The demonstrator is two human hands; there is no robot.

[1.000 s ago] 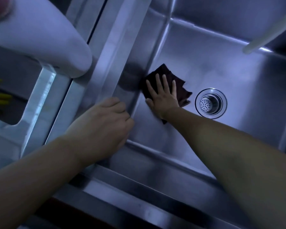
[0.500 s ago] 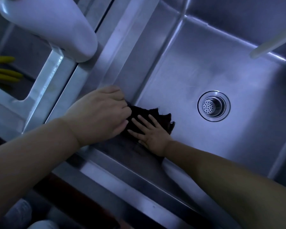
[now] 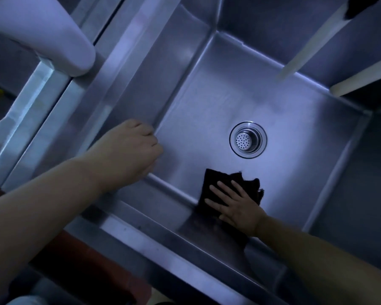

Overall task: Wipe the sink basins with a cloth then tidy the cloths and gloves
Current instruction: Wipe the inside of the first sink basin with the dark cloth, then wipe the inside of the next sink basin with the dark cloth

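Dark cloth, crumpled and frayed along its far edge, lies flat on the floor of the steel sink basin, pressed against the near wall, with the drain strainer just beyond it. The right hand presses it down with straight, spread fingers, curling round nothing. The left hand rests on the basin's left rim; its fingers are curled over the edge, and I cannot tell whether they grip it or merely lean.

Likely trouble: with only a flat palm on it, the cloth may bunch or slide out from under the hand at the corner seam, leaving the join between floor and wall unwiped. Its loose edge could also drag across the strainer and snag. A wet rim might let the bracing hand slip.
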